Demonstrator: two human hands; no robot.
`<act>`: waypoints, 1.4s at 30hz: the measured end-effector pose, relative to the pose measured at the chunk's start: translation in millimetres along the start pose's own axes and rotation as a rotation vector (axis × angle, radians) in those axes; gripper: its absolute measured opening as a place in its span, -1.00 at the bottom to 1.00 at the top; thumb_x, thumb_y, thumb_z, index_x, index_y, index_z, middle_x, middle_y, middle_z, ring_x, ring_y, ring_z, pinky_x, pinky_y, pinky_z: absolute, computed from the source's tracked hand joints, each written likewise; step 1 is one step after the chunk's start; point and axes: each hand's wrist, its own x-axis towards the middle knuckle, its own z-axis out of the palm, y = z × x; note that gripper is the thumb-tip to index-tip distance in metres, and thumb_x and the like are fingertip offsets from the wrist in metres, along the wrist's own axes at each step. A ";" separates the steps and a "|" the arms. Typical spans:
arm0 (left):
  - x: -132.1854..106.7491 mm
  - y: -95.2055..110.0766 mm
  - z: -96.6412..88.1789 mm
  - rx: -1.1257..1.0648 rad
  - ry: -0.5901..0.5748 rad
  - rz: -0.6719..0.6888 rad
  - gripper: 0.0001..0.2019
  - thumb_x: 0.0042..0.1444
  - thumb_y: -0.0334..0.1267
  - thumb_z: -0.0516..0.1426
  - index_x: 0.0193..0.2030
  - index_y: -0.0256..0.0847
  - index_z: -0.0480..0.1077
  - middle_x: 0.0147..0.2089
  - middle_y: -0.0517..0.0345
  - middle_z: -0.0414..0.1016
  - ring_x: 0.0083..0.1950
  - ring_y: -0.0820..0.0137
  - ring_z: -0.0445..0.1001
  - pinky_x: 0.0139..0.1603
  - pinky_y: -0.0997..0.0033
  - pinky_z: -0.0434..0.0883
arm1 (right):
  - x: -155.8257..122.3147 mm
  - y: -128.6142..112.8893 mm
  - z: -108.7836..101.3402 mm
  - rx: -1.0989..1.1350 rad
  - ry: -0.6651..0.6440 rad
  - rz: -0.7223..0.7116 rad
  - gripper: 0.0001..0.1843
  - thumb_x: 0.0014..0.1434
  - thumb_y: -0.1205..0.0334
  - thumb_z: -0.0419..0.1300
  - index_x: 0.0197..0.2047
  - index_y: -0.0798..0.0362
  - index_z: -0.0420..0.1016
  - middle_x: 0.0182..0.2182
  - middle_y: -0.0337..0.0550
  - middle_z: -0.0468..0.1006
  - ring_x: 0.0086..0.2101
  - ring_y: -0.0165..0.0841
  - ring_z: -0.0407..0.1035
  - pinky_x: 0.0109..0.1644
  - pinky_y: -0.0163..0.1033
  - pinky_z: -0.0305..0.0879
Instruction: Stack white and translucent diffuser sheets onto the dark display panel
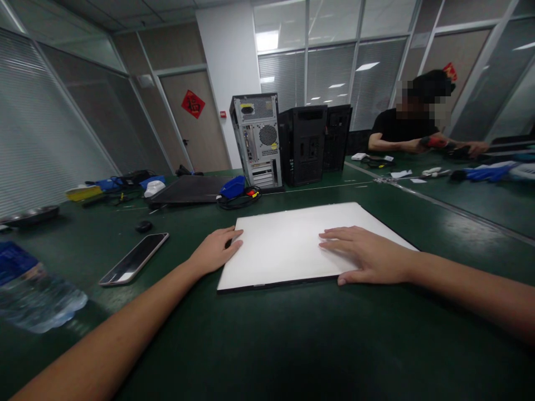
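A flat white rectangular panel [288, 245] with a thin black edge lies on the green table before me. My left hand [215, 250] rests at its left edge, thumb and forefinger apart, their tips on the white surface; its other fingers are mostly hidden. Over the right part of the panel, my right hand [365, 256] is spread open, fingers stretched across the white face and the thumb by the front edge. Neither hand is closed round the panel.
A phone [134, 259] and a water bottle [35, 289] are on my left. Computer towers [261, 142] stand behind the panel, near a dark flat panel [190, 189] and a blue object with cable [233, 187]. Across the table at right sits a person [407, 125], hands on a tool.
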 end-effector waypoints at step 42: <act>0.4 1.5 -1.4 -0.047 0.005 0.005 -0.39 0.33 0.15 -0.09 0.30 -0.21 0.38 0.33 -0.05 0.38 0.35 0.10 0.33 0.36 0.04 0.24 | 2.9 -27.9 -7.4 -0.389 0.392 -0.548 -0.67 0.29 0.32 0.15 0.12 0.11 0.45 -0.11 -0.05 0.62 -0.16 -0.31 0.50 -0.11 -0.15 0.46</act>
